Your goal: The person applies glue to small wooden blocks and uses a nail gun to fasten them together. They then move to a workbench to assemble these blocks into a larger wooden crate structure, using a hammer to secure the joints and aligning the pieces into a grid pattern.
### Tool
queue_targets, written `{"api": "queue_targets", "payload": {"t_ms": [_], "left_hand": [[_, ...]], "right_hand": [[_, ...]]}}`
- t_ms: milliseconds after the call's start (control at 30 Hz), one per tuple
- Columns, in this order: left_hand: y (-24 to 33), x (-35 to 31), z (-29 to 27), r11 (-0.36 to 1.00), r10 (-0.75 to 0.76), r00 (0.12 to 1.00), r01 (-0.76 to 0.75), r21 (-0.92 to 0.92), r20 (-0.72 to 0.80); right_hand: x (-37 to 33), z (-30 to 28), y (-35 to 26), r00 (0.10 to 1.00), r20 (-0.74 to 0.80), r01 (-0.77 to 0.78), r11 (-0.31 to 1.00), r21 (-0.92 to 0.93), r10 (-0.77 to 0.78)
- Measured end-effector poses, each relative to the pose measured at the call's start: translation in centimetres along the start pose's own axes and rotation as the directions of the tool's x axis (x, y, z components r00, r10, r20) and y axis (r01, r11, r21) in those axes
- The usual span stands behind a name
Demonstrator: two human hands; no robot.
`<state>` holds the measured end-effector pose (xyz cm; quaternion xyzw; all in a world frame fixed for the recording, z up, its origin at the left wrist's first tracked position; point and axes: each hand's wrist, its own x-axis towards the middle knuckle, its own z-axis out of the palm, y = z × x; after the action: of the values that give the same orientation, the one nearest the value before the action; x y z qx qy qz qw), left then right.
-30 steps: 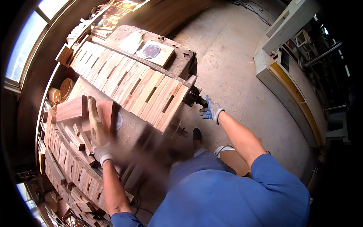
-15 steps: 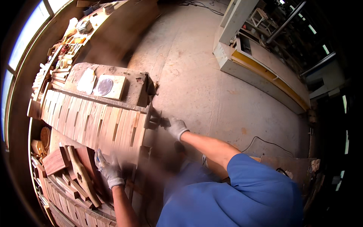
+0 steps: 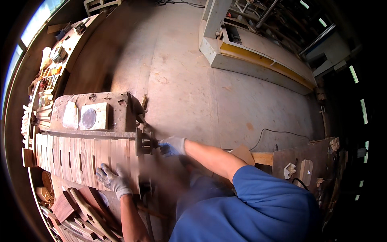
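Note:
My left hand (image 3: 114,180), in a grey glove with bluish stains, lies with fingers spread on the near edge of a row of pale wooden strips (image 3: 84,155). Dark slots show between several strips. At the right end of the row is a dark metal fitting (image 3: 148,143), where my right hand (image 3: 172,146), gloved in grey and blue, reaches with its fingers curled. What those fingers grip is too dark to make out. Below my left hand lie a shaped wooden piece (image 3: 88,211) and reddish-brown boards (image 3: 65,206).
A worn block-like surface (image 3: 117,111) behind the strips bears a square wooden piece with a grey disc (image 3: 88,117). Tools and offcuts crowd a long shelf (image 3: 46,94) on the left. A cable (image 3: 278,131) crosses the concrete floor near a brown board (image 3: 300,161).
The view has shifted. My left hand has moved from beside the reddish-brown boards onto the strips. My right hand stays by the dark fitting, its wrist turned.

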<state>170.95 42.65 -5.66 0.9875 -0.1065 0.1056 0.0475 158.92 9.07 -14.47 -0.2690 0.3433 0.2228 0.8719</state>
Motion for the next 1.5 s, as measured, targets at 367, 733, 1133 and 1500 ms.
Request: {"api": "queue_targets", "payload": {"t_ms": [367,733,1133,1500], "left_hand": [[-0.3,-0.2,0.3,1.000,-0.011,1.000,0.011,0.014,-0.011],[-0.8,-0.3,0.6,1.000,0.001,0.999,0.000,0.016,-0.040],[0.0,0.0,0.1,1.000,-0.019,1.000,0.019,0.002,-0.014],[2.0,0.0,-2.5,0.997,-0.049,0.999,0.049,-0.066,0.004]], "right_hand": [[-4.0,4.3,-0.5,0.783,-0.154,0.071,0.332,-0.941,-0.602],[-3.6,4.4,-0.4,0.812,-0.160,0.066,0.362,-0.930,-0.561],[-1.9,3.4,-1.2,0.949,-0.274,-0.210,0.961,-0.182,0.156],[-4.8,4.5,0.4,0.647,0.060,0.027,-0.055,-0.998,-0.760]]}}
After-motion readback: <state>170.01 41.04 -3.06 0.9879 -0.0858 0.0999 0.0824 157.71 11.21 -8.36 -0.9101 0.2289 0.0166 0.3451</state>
